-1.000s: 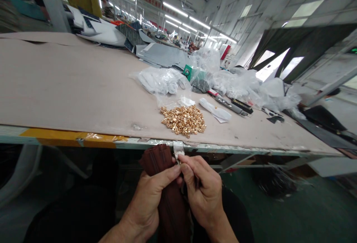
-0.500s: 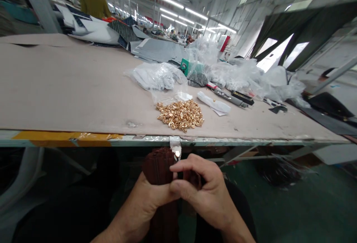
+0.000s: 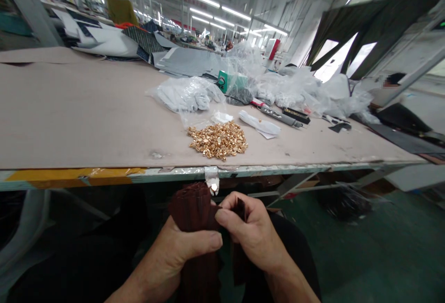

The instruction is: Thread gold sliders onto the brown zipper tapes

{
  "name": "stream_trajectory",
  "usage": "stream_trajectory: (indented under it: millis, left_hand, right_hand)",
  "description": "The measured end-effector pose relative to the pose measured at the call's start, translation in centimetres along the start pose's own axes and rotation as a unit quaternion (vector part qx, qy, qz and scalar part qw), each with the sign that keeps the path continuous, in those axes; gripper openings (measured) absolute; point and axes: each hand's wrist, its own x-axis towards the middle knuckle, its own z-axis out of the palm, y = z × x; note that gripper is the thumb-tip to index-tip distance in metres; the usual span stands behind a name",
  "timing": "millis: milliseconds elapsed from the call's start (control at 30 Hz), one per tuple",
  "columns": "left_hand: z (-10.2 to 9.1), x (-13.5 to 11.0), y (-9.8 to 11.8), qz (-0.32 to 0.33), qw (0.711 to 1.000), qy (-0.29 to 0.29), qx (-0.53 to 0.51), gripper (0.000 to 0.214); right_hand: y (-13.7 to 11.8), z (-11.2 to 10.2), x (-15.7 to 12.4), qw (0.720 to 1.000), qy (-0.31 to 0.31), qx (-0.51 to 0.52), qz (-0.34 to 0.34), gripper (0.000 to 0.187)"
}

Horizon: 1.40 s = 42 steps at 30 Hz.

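Observation:
My left hand (image 3: 182,247) is wrapped round a thick bundle of dark brown zipper tape (image 3: 193,208), thumb across its front. Between the thumb and fingers of my right hand (image 3: 248,228), one strip of the same tape is pinched and drawn out to the right of the bundle. Its lower part hangs below that hand. Just above, a small metal holder (image 3: 212,175) is fixed to the table edge, with a shiny gold piece (image 3: 214,188) at its tip. Behind it on the table lies a heap of small gold zipper sliders (image 3: 219,140).
The table (image 3: 86,117) has yellow tape along its front edge. Beyond the heap are a plastic bag (image 3: 189,94) with white contents, folded white paper (image 3: 259,124), a grey pen-like tool (image 3: 280,116) and a green box (image 3: 229,81). Clear plastic bags (image 3: 306,87) lie at the back right.
My right thumb and forefinger, apart before, have closed on the strip of brown tape and pulled it out from the bundle. The view has shifted slightly to the right.

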Motion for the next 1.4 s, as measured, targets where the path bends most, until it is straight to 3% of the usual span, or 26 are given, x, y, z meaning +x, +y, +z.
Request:
stream_trajectory:
  millis: [100,233,400,633,733,900,1100,1200,1400]
  left_hand:
    - [-0.2,0.0,0.3,-0.011,0.998,0.049,-0.044,0.035]
    - [0.0,0.1,0.5,0.037,0.993,0.101,-0.054,0.035]
    - [0.3,0.0,0.5,0.076,0.988,0.128,-0.043,0.032]
    - [-0.1,0.0,0.4,-0.09,0.986,0.048,-0.133,0.024]
    - [0.1,-0.4,0.1,-0.118,0.986,0.019,-0.12,0.021]
    - [0.8,-1.2,0.2,-0.087,0.994,0.007,-0.072,0.025]
    - [0.7,-1.1,0.1,0.038,0.997,0.07,0.012,0.023]
    - [0.5,-0.9,-0.1,0.064,0.992,0.1,0.032,0.023]
    - [0.7,-0.4,0.1,0.107,0.983,0.15,0.005,0.027]
  right_hand:
    - [0.3,-0.1,0.1,0.998,0.012,0.055,0.019,0.029]
    - [0.7,0.2,0.0,0.993,0.017,0.109,0.037,0.026]
    - [0.7,0.5,-0.1,0.997,0.039,0.074,0.002,0.015]
    - [0.2,-0.6,-0.2,0.995,0.011,0.098,-0.033,0.014]
    - [0.1,-0.9,-0.4,0.99,-0.023,0.13,-0.04,0.015]
    - [0.3,-0.7,-0.5,0.988,-0.05,0.138,-0.044,0.012]
    - [0.6,-0.5,-0.7,0.994,0.043,0.099,-0.011,0.027]
    - [0.3,-0.2,-0.7,0.997,0.039,0.067,-0.005,0.016]
    - [0.6,0.3,-0.6,0.999,0.022,-0.013,-0.021,0.014]
